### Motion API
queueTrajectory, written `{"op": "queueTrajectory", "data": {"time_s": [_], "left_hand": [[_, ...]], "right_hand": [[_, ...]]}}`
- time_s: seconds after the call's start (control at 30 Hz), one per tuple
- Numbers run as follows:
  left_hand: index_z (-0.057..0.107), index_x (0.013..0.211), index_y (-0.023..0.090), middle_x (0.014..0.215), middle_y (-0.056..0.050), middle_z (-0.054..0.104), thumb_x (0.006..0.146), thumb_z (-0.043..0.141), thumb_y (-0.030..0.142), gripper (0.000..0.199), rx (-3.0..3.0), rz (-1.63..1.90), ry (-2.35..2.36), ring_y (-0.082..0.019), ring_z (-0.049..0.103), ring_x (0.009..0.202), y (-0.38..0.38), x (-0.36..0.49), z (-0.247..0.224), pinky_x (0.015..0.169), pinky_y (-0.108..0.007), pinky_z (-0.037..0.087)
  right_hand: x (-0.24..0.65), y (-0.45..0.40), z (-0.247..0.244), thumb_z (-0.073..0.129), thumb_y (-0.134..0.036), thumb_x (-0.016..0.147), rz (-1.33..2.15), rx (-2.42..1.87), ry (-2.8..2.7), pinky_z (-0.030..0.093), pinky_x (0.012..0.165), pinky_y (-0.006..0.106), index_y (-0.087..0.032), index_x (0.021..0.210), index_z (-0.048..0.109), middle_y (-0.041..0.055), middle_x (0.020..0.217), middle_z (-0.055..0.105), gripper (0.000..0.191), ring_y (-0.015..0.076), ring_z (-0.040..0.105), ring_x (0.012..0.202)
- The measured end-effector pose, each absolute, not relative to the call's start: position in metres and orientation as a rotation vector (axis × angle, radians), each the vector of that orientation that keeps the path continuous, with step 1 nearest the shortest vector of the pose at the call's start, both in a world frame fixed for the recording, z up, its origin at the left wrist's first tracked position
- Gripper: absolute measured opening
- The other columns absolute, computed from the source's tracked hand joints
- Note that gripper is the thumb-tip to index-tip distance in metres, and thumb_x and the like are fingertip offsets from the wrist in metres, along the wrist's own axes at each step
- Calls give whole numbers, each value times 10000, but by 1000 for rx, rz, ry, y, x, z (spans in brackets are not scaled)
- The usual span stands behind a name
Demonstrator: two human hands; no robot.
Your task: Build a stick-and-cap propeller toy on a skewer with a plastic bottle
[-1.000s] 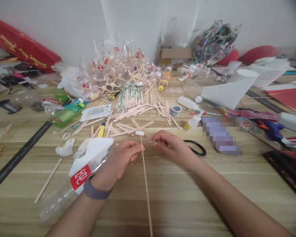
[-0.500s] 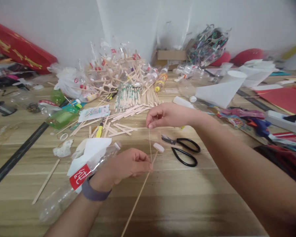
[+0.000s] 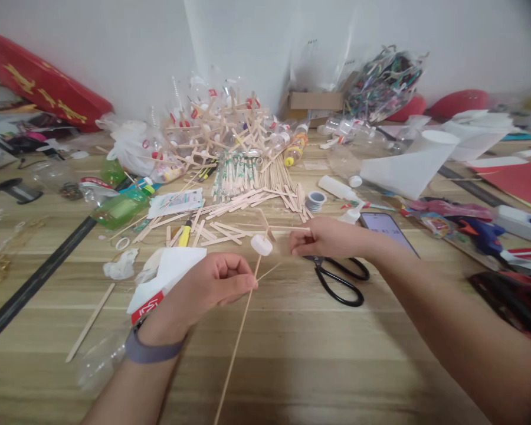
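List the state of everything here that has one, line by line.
Left hand, pinching the thin wooden stick
Right hand, fingers curled; contact with the crossed craft sticks unclear
White cap, tilted
Scissors, lying on the table, handles apart
Phone, lying flat, screen lit
Green bottle, on its side, capped
Cardboard box, open

A plain, pale grey-white wall (image 3: 248,35) is standing behind a broad, light-brown, wood-grained desk (image 3: 327,372), and faint vertical streaks are showing on the wall. A long, flat, blackish left strip (image 3: 39,277) is slanting across the desk, while a matching dark right strip (image 3: 469,186) is slanting the other way. A red banner with gold characters (image 3: 39,82) is sloping down at far left. A brown cardboard box (image 3: 316,100) is sitting by the wall. Soft light is falling over everything, and a blurred shadow is darkening the desk's near part.
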State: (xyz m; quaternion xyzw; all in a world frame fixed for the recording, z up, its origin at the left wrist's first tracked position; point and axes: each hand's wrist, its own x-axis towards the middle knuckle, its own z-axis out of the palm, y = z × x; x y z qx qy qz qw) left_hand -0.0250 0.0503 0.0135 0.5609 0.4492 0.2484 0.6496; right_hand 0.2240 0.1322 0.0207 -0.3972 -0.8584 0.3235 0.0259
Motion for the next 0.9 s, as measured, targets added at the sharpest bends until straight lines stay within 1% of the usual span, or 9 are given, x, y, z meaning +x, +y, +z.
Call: {"op": "queueTrajectory", "data": {"time_s": [0.1,0.23,0.33,0.43,0.5,0.6,0.7,0.8,0.9], "left_hand": [[529,647,180,420,108,354,756,627,364,235,1249,626,1045,-43,228,396,50,-25,12,414,-209,137],[550,673,169,429,109,361,772,618,356,222,1203,748,1075,-43,233,411,51,-22,7,430,-217,142],[573,700,161,428,108,369,775,620,365,223,1181,770,1078,-47,240,417,51,-19,2,441,-224,148],[584,706,161,420,105,372,775,627,377,231,1156,758,1075,-54,249,418,52,-13,-3,447,-231,156],[581,689,161,423,100,373,777,632,389,250,1149,738,1082,-57,249,422,51,-9,-5,448,-237,154],[574,671,162,439,93,371,781,634,403,272,1145,720,1077,-61,249,430,50,-3,-9,446,-243,145],[547,631,169,444,88,377,793,625,400,293,1147,721,1076,-63,262,430,49,0,-12,445,-246,155],[514,587,176,439,82,384,812,603,389,323,1174,720,1086,-69,276,430,50,0,-13,444,-250,165],[531,605,176,437,86,376,827,586,391,313,1186,680,1107,-73,269,430,51,-1,-14,444,-249,166]], "right_hand": [[232,120,21,543,-223,807,902,-1302,-2614,331,532,240,-181,744,670,-24,590,567,148,120,460,536],[242,99,23,551,-125,775,1044,-1219,-2719,368,544,225,-193,690,677,-27,631,596,167,117,521,570],[240,80,27,609,-174,793,1140,-1193,-2772,387,542,230,-217,733,732,-15,688,658,143,126,568,577],[223,62,29,616,-266,844,907,-1187,-2594,408,583,241,-235,863,741,11,791,694,130,143,605,649],[205,52,26,593,-285,866,755,-1290,-2365,374,525,232,-225,831,718,-5,688,658,143,122,555,555],[183,42,15,658,-264,809,607,-1328,-2233,350,498,229,-195,847,692,-15,665,620,86,101,501,490],[174,41,3,630,-199,815,540,-1315,-2208,354,509,229,-179,824,667,-16,660,596,43,97,496,489],[175,43,-7,573,-168,838,533,-1293,-2195,346,501,226,-179,786,627,-15,657,576,76,97,497,493],[177,45,-14,548,-160,838,558,-1257,-2174,345,484,218,-185,762,578,-16,665,563,85,93,498,491]]}}
